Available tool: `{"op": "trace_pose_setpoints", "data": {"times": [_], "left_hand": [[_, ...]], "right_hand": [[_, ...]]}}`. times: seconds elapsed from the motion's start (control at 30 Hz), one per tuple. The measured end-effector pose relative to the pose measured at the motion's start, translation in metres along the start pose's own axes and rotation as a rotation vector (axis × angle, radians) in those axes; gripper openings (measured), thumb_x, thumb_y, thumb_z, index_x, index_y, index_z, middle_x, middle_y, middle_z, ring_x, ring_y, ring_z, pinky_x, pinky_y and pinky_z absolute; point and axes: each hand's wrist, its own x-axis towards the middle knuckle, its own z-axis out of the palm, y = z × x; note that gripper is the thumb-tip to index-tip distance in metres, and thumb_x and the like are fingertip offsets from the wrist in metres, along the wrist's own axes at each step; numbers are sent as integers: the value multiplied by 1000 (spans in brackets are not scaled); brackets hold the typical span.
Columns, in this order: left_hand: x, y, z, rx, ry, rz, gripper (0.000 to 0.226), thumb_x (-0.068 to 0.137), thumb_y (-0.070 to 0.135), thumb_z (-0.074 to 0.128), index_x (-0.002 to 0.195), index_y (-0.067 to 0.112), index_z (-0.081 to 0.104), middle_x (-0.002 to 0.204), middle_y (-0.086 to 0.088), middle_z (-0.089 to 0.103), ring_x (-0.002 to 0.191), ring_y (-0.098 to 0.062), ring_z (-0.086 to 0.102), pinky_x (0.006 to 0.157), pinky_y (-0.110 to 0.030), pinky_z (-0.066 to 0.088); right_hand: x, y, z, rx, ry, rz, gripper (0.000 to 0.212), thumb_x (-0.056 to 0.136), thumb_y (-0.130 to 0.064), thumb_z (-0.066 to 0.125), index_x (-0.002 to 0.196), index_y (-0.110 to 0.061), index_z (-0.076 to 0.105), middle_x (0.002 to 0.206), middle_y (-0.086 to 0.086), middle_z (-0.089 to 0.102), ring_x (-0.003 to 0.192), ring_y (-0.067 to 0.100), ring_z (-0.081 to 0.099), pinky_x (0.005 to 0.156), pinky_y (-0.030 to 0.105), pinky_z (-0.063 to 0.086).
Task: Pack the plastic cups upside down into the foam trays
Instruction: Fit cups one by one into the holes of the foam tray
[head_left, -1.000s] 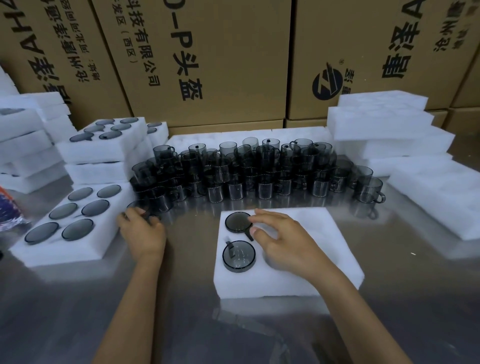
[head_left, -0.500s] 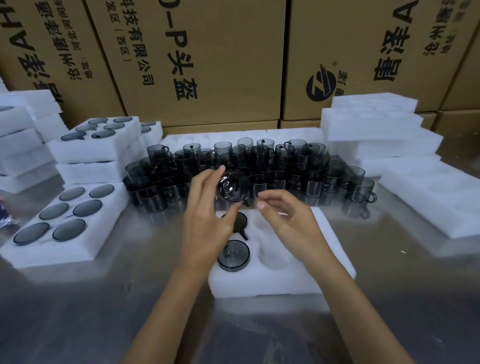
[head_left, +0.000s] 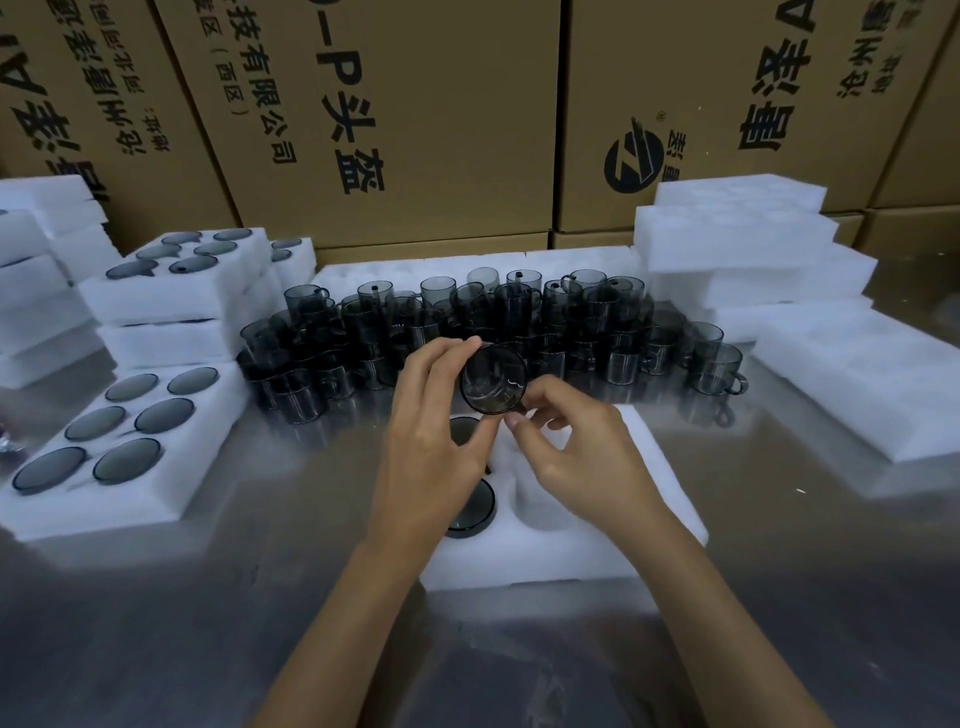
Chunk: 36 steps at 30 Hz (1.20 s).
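A smoky grey plastic cup (head_left: 493, 379) is held in the air above the white foam tray (head_left: 566, 540), its mouth turned toward me. My left hand (head_left: 431, 441) grips it by the rim and side. My right hand (head_left: 576, 452) pinches its lower edge from the right. Two upside-down cups sit in the tray's left slots: one (head_left: 475, 506) shows its dark round base, the other (head_left: 462, 431) is mostly hidden behind my left hand. The tray's right slots hold nothing. A crowd of upright grey cups (head_left: 467, 332) stands on the table behind the tray.
A filled tray (head_left: 171, 488) with several inverted cups lies at the left, with stacked filled trays (head_left: 171, 301) behind it. Stacks of bare foam trays (head_left: 737, 244) stand at the right and far left. Cardboard boxes (head_left: 415, 114) wall the back. The table is shiny metal.
My left hand left the table at the left, picked a cup from the pile and carried it over the tray. My right hand lifted off the tray and now pinches that cup.
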Motion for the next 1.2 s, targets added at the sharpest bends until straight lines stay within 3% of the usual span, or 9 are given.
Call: {"op": "trace_pose_setpoints", "data": {"times": [0.4,0.47,0.57,0.67,0.73,0.83,0.93,1.03,1.2], "left_hand": [[-2,-7,3,-155,-365,-342,74,80,44,79,145,46,43,138,19,58,120,6,56,100,-13,44],[-4,-9,4,-145,-425,-338,72,85,46,73,148,49,37,121,22,61,97,14,58,85,-3,42],[-6,-12,5,-77,-531,-297,70,94,48,60,149,59,18,89,11,48,51,-4,37,59,-20,39],[-5,-11,4,-47,-598,-235,68,98,45,54,148,64,11,108,18,52,61,-5,43,66,-20,45],[-5,-13,4,-37,-616,-222,65,99,44,52,150,58,15,130,14,57,96,0,58,85,-24,52],[-6,-16,4,2,-656,-243,60,102,45,47,153,52,16,156,13,38,145,-5,29,110,-44,41],[-7,-16,3,59,-658,-250,56,103,47,40,154,51,15,154,12,41,145,5,13,120,-39,27],[-6,-15,3,123,-647,-200,53,105,47,33,155,47,15,144,17,51,143,10,10,111,-17,4],[-7,-13,5,189,-674,-203,49,106,47,26,155,47,15,128,36,48,142,15,2,113,-23,-6]], "right_hand": [[5,15,-29,-15,-187,163,22,84,-37,77,73,-21,68,60,-19,59,54,2,45,56,15,35],[5,18,-33,3,-194,196,19,86,-27,77,71,-18,69,53,-20,55,50,0,43,52,11,33],[5,20,-37,50,-233,248,20,87,-19,76,69,-13,70,47,-18,52,47,0,41,50,11,33],[6,19,-41,76,-251,283,18,86,-21,76,70,-15,75,53,-15,59,49,0,41,50,10,34],[5,20,-43,52,-256,283,21,88,-29,74,68,-23,77,64,-13,66,52,0,44,53,9,36],[6,25,-44,69,-202,307,28,91,-37,70,65,-27,78,72,-10,62,59,-3,50,58,9,36],[7,28,-41,11,-77,240,8,92,-30,70,90,-29,78,93,-13,69,83,3,54,78,21,37],[7,27,-39,-88,-147,153,30,96,-31,65,125,-38,67,133,-17,59,128,10,45,110,31,29],[5,25,-37,-150,-247,218,29,97,-36,63,124,-44,66,154,-20,41,148,8,21,123,49,14]]}}
